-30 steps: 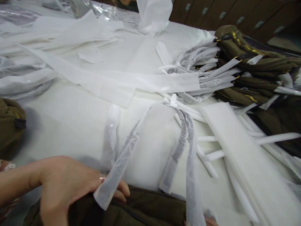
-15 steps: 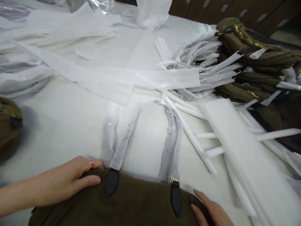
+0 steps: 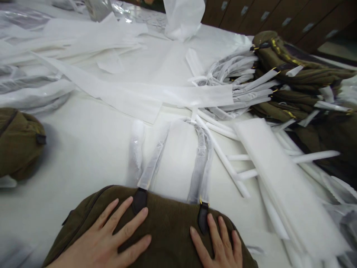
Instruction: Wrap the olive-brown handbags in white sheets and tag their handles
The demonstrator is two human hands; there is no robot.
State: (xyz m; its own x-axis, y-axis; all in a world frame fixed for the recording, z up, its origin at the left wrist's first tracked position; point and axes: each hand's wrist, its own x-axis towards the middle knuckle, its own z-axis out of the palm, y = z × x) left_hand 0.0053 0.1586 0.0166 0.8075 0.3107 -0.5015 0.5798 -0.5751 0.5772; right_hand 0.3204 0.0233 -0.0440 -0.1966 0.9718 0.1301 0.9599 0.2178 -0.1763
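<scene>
A dark olive corduroy handbag (image 3: 164,227) lies on the white table in front of me, its lower part cut off by the frame. My left hand (image 3: 111,238) rests on the bag's left side with fingers spread, the fingertips by a dark handle tab (image 3: 140,201). On the right side my right hand (image 3: 220,245) lies with its fingers apart, close below the other handle tab (image 3: 203,217). The bag's handles (image 3: 199,167) stretch away from me, wrapped in thin white covering. Neither hand grips anything.
At the right back sits a pile of olive bags (image 3: 292,78) with wrapped handles. White foam sheets (image 3: 287,182) and foam rods (image 3: 223,160) lie at right. Another olive bag (image 3: 21,143) stands at left. White paper sheets (image 3: 83,37) cover the back left.
Both hands have moved from the bag's upper edge and side onto its front face, fingers now spread flat. More of the bag's left end shows.
</scene>
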